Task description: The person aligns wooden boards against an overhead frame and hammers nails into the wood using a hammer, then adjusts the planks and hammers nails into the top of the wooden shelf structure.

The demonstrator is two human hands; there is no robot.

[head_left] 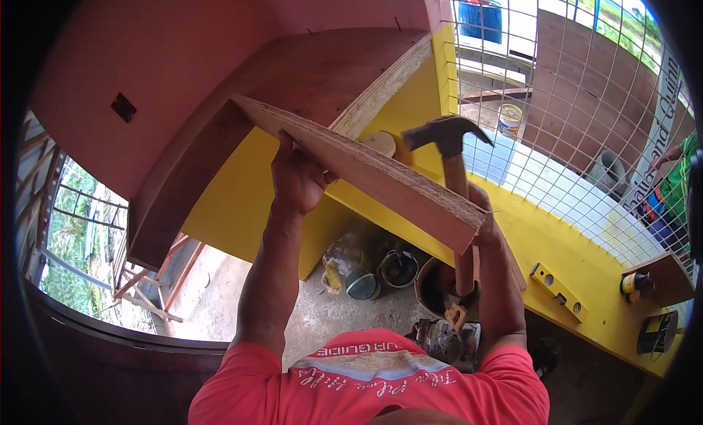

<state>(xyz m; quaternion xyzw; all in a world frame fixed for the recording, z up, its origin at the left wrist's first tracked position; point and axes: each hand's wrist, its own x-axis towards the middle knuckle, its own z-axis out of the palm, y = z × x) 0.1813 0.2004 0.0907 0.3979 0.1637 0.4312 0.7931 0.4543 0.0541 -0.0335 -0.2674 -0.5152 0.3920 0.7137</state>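
Two hands raise a plywood board against a yellow corner, a claw hammer held alongside.

The plywood board [366, 165], smooth reddish face and rough pale layered edge, slants overhead. The left hand [296, 177] has fingers curled over its upper edge. The right hand [487, 224] supports the lower corner and seems closed on the wooden handle of the steel-headed hammer [448, 143], though the board hides its fingers.

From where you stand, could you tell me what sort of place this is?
Probably a small building site or workshop: the hands hold a plywood board and a hammer, a spirit level lies on the yellow counter, and paint cans sit below.
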